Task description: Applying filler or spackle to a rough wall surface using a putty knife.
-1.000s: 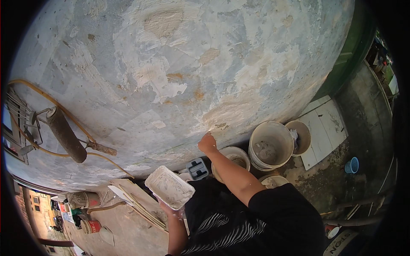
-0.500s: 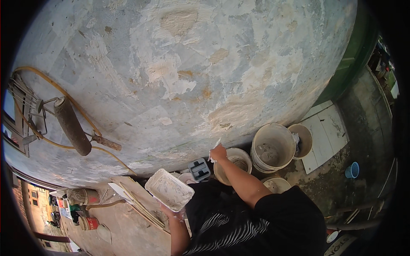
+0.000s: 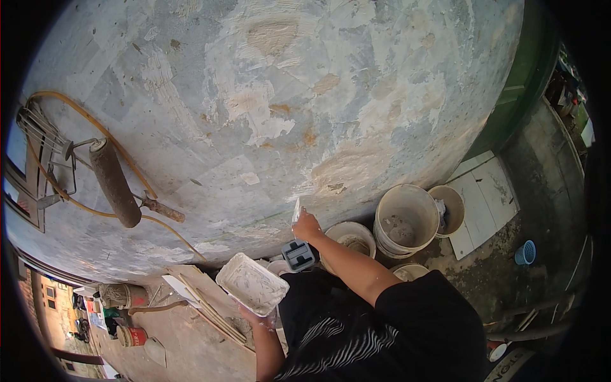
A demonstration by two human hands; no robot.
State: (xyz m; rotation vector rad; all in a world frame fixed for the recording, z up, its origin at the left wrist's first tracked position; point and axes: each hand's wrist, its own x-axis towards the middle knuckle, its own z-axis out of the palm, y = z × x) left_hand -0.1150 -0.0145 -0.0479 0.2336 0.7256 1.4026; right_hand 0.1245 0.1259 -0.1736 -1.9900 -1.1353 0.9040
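Scraper (image 3: 297, 209), though too small here to be sure, sits gripped in the right hand (image 3: 307, 226) near the wall (image 3: 273, 143), best drawn nearly flat with even pressure, while the left hand (image 3: 257, 316) grasps the tray (image 3: 239, 298) from beneath, best held level and close

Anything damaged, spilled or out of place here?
The wall is stained and blotchy; a rough, broken-looking patch above and right of the right hand interrupts its surface. Whitish residue smears the left hand.
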